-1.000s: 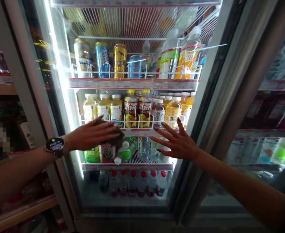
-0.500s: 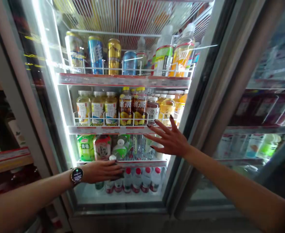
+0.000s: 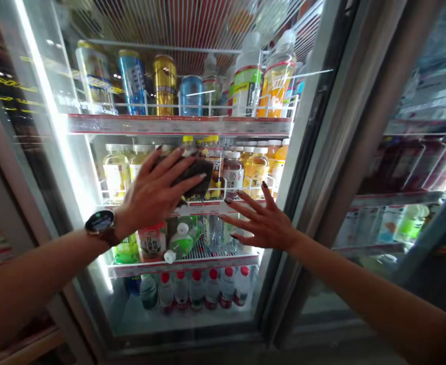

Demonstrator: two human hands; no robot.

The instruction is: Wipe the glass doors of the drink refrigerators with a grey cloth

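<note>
My left hand, a round watch on its wrist, presses a dark cloth flat against the glass door of a drinks fridge. Its fingers lie over the cloth, at the height of the middle shelf. Lower and to the right, my right hand rests on the glass with fingers spread and nothing in it. Behind the cloth, part of the row of bottled drinks is hidden.
Cans and tall bottles stand on the top shelf. On the lower shelf a green bottle lies tipped forward. Several red-capped bottles line the bottom. A thick door frame separates this door from another fridge section on the right.
My left hand has swept upward and slightly left with the cloth, from the lower shelf to the middle shelf. My right hand stays almost in place. The view has shifted slightly.
</note>
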